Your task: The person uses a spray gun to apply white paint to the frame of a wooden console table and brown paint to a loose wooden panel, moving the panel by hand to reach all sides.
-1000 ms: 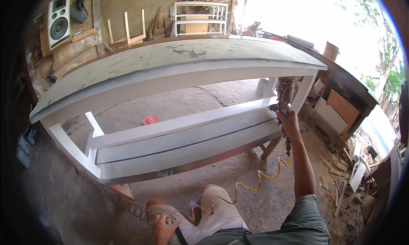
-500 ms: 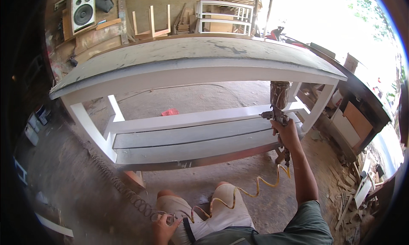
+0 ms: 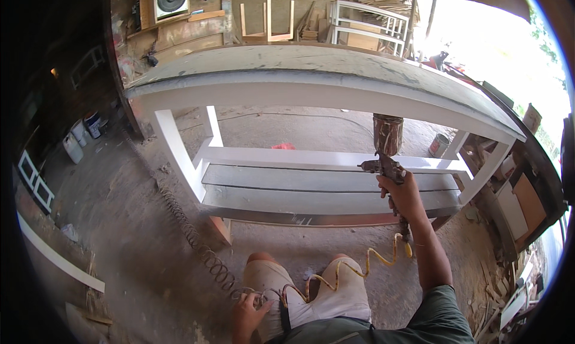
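Running this remotely, I've got my right grip wrapped around the spray gun, cup up, nozzle pointing left, in front of the white frame. My left grip is curled at the coiled hose by the left thigh; honestly can't tell how tight it's closed.

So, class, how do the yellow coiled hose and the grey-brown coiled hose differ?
The yellow coiled hose stretches in loose waves; the grey-brown coiled hose winds in closer loops.
The yellow one leads right, toward the spray gun; the grey-brown one leads left.
Both reach the left hand.
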The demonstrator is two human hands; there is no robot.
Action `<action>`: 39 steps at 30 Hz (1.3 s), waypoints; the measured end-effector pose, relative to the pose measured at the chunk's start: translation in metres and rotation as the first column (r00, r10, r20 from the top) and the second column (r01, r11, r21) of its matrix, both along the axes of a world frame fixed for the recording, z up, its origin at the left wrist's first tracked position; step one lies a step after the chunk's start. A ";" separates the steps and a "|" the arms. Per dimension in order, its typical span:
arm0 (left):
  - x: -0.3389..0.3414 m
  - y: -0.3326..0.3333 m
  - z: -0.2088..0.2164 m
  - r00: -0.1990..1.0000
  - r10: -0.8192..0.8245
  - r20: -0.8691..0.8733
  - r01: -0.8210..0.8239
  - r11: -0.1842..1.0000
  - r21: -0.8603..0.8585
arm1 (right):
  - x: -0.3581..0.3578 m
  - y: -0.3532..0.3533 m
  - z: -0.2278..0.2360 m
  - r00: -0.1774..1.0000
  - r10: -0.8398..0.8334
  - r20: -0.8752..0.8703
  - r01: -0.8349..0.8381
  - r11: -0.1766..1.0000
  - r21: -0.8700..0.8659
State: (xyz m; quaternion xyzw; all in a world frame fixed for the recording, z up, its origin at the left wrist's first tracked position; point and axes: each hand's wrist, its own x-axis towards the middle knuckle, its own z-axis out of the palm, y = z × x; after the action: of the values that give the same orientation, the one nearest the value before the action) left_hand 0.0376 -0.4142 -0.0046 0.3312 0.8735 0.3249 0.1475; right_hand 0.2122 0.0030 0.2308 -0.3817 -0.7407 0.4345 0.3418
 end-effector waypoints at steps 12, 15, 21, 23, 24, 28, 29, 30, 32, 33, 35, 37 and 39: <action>0.002 -0.036 -0.018 0.993 0.113 0.033 -0.113 0.994 -0.004 | -0.108 -0.042 0.001 0.967 0.248 -0.056 -0.248 0.969 0.014; 0.002 -0.044 -0.017 0.988 0.145 0.047 -0.146 0.989 0.022 | -0.135 -0.050 -0.002 0.951 0.299 -0.080 -0.298 0.954 0.032; 0.004 -0.060 -0.025 0.976 0.218 0.018 -0.218 0.976 0.010 | -0.188 -0.078 0.003 0.903 0.407 -0.141 -0.404 0.913 0.047; 0.005 -0.065 -0.025 0.972 0.234 0.015 -0.234 0.972 0.004 | -0.206 -0.085 0.002 0.890 0.430 -0.153 -0.426 0.903 0.059; 0.004 -0.066 -0.026 0.972 0.234 0.023 -0.234 0.972 0.017 | -0.213 -0.086 0.002 0.886 0.436 -0.160 -0.431 0.900 0.066; 0.005 -0.072 -0.022 0.960 0.272 0.058 -0.277 0.956 0.097 | -0.248 -0.091 -0.006 0.872 0.471 -0.135 -0.470 0.882 0.041; 0.006 -0.073 -0.019 0.954 0.291 0.067 -0.297 0.947 0.123 | -0.253 -0.096 -0.003 0.866 0.484 -0.122 -0.480 0.875 0.062; 0.006 -0.075 -0.018 0.952 0.296 0.074 -0.303 0.947 0.109 | -0.259 -0.101 -0.002 0.857 0.496 -0.141 -0.491 0.868 0.066; 0.005 -0.078 -0.016 0.948 0.305 0.086 -0.312 0.947 0.079 | -0.269 -0.109 0.000 0.838 0.516 -0.177 -0.512 0.856 0.074; 0.005 -0.079 -0.017 0.947 0.308 0.085 -0.314 0.947 0.066 | -0.275 -0.110 -0.001 0.841 0.515 -0.164 -0.511 0.857 0.071; 0.003 -0.081 -0.021 0.946 0.313 0.083 -0.317 0.947 0.042 | -0.285 -0.111 -0.003 0.831 0.535 -0.155 -0.534 0.844 0.053; 0.003 -0.083 -0.026 0.946 0.322 0.043 -0.324 0.944 0.057 | -0.291 -0.111 -0.002 0.804 0.572 -0.166 -0.575 0.818 0.032; 0.002 -0.084 -0.027 0.943 0.331 0.035 -0.333 0.941 0.053 | -0.294 -0.111 0.001 0.757 0.622 -0.198 -0.632 0.775 0.015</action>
State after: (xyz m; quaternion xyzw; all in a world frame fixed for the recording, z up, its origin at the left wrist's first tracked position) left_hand 0.0399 -0.4984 -0.0312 0.1791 0.9050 0.3747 0.0921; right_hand -0.0815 -0.1080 0.2322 -0.0769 -0.7776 0.5777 0.2361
